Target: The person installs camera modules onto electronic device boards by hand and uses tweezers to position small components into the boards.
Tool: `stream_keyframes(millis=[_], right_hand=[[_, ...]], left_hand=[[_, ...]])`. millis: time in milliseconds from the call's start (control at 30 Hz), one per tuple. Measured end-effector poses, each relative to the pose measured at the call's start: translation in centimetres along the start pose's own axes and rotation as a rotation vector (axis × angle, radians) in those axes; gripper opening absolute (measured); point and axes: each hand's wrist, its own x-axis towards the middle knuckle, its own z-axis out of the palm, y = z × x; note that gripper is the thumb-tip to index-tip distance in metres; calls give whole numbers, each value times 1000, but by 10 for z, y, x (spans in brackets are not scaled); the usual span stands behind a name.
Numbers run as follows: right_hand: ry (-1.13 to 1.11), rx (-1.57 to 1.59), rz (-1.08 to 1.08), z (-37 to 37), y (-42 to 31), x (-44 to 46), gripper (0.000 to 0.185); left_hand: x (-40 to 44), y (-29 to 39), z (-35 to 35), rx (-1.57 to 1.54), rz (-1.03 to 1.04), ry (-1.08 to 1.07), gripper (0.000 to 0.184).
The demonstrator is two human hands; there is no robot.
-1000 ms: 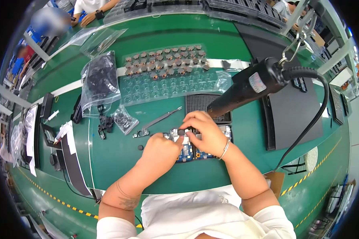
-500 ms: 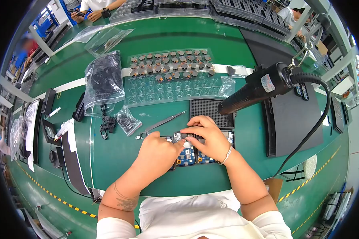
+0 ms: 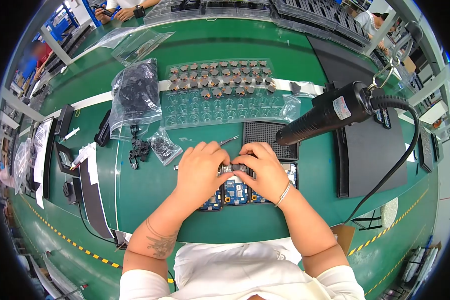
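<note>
Place: an electronics assembly workshop, by its looks
Bench: a long green worktop (image 3: pixel 265 42) is carrying blue circuit boards (image 3: pixel 236 192) at the centre
Parts: a clear molded tray (image 3: pixel 220 106) is holding rows of small components (image 3: pixel 214 80)
Overhead: a corded black tool (image 3: pixel 330 112) is hanging from a metal hook (image 3: pixel 385 75)
Floor: yellow-and-black tape (image 3: pixel 80 250) is striping the lower left
People: others are sitting at upper left (image 3: pixel 127 12) and upper right (image 3: pixel 367 24)

Green table (image 3: pixel 265 45): brightly lit, crossed by a darker band at its far side
Plastic bag (image 3: pixel 135 95): marked by glare on the table
White shirt (image 3: pixel 245 270): nearly washed out at the table's near edge
Person (image 3: pixel 41 52): blurred beyond the table
Frame: bowed around the table, blackened at corners
</note>
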Motion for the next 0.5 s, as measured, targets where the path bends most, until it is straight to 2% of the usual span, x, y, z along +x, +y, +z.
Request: stream_keyframes(millis=[167, 500], right_hand=[[-34, -121, -30, 2, -10, -2, 27], [-205, -440, 92, -1, -36, 9, 15]], left_hand=[[1, -10, 8, -95, -40, -46, 28], [0, -12, 15, -158, -65, -6, 20]])
